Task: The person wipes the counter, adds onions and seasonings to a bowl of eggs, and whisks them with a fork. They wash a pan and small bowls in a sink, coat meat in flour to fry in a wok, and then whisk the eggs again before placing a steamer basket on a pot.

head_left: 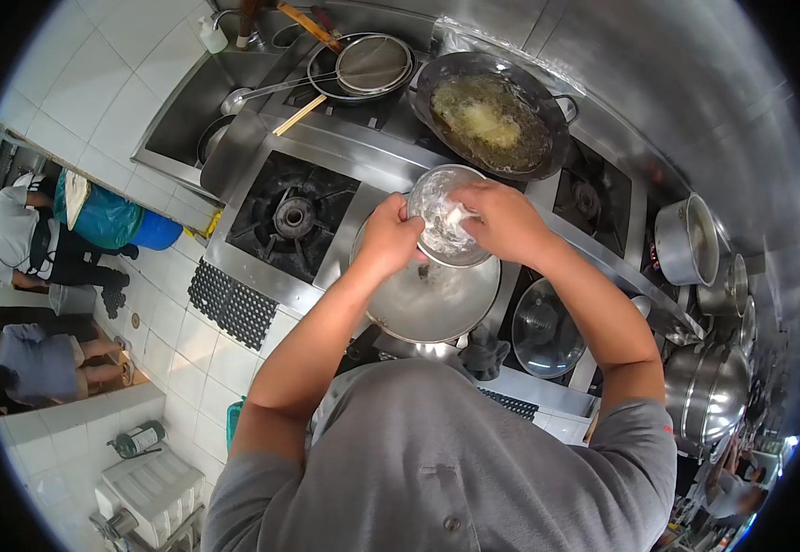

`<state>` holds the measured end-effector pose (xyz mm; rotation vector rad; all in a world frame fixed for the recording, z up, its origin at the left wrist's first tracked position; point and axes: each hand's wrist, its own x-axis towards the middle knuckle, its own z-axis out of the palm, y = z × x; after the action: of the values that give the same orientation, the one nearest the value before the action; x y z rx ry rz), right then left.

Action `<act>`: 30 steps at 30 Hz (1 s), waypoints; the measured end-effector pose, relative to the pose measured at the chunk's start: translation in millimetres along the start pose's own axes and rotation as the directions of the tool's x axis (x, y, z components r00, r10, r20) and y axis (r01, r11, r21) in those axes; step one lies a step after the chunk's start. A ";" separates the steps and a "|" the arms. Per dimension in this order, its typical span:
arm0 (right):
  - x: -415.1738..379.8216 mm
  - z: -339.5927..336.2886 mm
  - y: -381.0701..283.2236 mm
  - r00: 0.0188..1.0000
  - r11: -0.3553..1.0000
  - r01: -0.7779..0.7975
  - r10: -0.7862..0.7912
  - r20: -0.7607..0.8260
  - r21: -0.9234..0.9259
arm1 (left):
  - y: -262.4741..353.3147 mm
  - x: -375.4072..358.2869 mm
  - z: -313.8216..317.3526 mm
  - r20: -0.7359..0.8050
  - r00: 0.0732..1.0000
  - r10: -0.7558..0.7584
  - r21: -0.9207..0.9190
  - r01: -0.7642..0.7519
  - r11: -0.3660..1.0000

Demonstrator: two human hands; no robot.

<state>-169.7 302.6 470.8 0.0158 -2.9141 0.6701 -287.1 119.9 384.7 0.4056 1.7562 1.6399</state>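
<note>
My left hand is closed on the rim of a small round bowl, with the thumb over the edge. Inside the bowl lies white flour-like powder, smeared up the walls. Into it reaches my right hand, its fingers bent and pressed around a white, powder-coated lump whose kind I cannot make out. Below the bowl sits a wide metal pan. Just beyond, a dark wok holds bubbling oil with a pale yellow mass in it.
A gas burner is at the left, another burner at the right. A strainer rests on a pan at the back. A glass lid and metal pots stand right. Two people are at far left.
</note>
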 end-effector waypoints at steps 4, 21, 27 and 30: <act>6.5 -1.8 4.0 0.993 0.993 -0.109 0.107 0.057 0.037 | -7.5 8.6 3.5 0.012 1.000 0.004 -0.019 -0.004 1.000; 70.9 -90.5 66.1 0.931 0.937 -0.328 0.298 -0.212 -0.123 | 14.0 50.6 19.3 -0.024 0.999 0.032 -0.085 -0.034 0.996; 101.6 -68.4 187.2 0.896 0.876 -0.410 0.334 -0.292 -0.255 | 5.7 33.8 -1.4 -0.056 0.998 -0.022 -0.075 0.018 0.997; 120.5 -44.4 226.7 0.847 0.818 -0.515 0.441 -0.297 -0.255 | 0.0 24.7 -12.9 -0.070 0.997 -0.041 -0.095 0.034 0.995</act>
<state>-292.3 528.7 429.9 -0.8098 -2.7662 0.2075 -313.2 126.3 377.5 0.2718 1.7200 1.7218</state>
